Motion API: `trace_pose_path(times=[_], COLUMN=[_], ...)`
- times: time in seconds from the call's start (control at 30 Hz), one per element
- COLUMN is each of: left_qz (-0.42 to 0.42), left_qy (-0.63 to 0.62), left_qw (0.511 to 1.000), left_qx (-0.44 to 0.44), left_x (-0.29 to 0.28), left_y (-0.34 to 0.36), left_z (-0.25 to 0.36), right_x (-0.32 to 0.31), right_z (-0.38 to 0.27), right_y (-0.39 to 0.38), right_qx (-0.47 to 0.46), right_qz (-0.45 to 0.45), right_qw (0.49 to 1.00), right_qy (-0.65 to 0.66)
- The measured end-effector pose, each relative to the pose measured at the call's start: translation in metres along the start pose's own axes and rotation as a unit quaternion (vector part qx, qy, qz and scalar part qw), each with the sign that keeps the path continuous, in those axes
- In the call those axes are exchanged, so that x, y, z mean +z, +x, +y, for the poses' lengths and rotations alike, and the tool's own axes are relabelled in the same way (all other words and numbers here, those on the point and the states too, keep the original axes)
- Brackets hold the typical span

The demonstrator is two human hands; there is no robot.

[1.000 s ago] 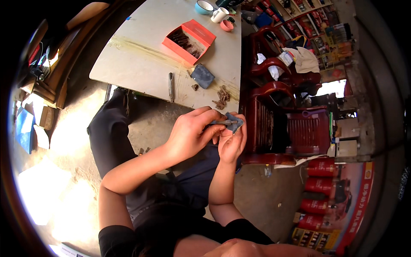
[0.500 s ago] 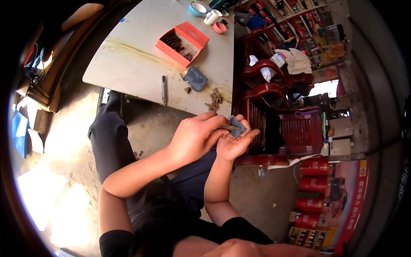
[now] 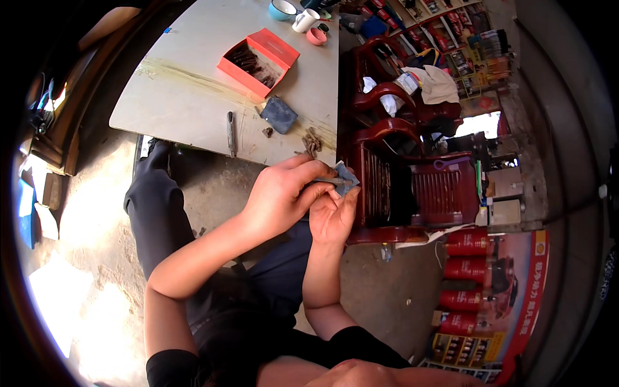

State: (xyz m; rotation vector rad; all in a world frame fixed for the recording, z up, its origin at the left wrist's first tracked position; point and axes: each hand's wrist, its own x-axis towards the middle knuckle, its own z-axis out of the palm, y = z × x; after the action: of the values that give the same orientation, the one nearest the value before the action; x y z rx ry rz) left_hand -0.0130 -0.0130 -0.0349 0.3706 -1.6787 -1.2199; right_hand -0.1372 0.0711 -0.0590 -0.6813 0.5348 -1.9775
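Observation:
Both of my hands meet just off the table's near right corner. My left hand (image 3: 277, 193) is closed, thumb and fingers pinching a slim brownish-grey piece (image 3: 332, 180) whose kind I cannot make out. My right hand (image 3: 332, 219) is curled palm up around a small folded grey sheet (image 3: 346, 175), which looks like sandpaper. The slim piece lies against the sheet. On the table, a larger dark grey sheet (image 3: 278, 115) lies near several small brown pieces (image 3: 312, 140). A slim grey-handled tool (image 3: 231, 132) rests near the front edge.
An open red box (image 3: 248, 80) with several dark brown pieces stands on the pale table (image 3: 174, 106). Behind it are a blue bowl (image 3: 282, 9), a white mug (image 3: 305, 20) and a pink cup (image 3: 316, 36). Dark red wooden chairs (image 3: 445, 187) stand to the right.
The whole view has shifted slightly, so table and chairs appear further left and up. My hands keep hold of the grey sheet and slim piece; my right fingers are more curled.

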Motion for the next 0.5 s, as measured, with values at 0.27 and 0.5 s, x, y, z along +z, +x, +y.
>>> trace_pose_path(times=[0.27, 0.5], left_qz=[-0.011, -0.138], left_qy=[-0.094, -0.347], left_qw=[0.991, 0.894], left_qx=[-0.09, -0.248], left_x=[0.005, -0.009], left_y=[-0.003, 0.005], left_z=[-0.007, -0.001], right_x=[0.023, 0.013], right_z=[0.003, -0.003], right_y=[0.004, 0.0], right_qx=[-0.158, -0.104], right_qz=[0.092, 0.067], right_qw=[0.959, 0.976], right_qy=[-0.216, -0.181])
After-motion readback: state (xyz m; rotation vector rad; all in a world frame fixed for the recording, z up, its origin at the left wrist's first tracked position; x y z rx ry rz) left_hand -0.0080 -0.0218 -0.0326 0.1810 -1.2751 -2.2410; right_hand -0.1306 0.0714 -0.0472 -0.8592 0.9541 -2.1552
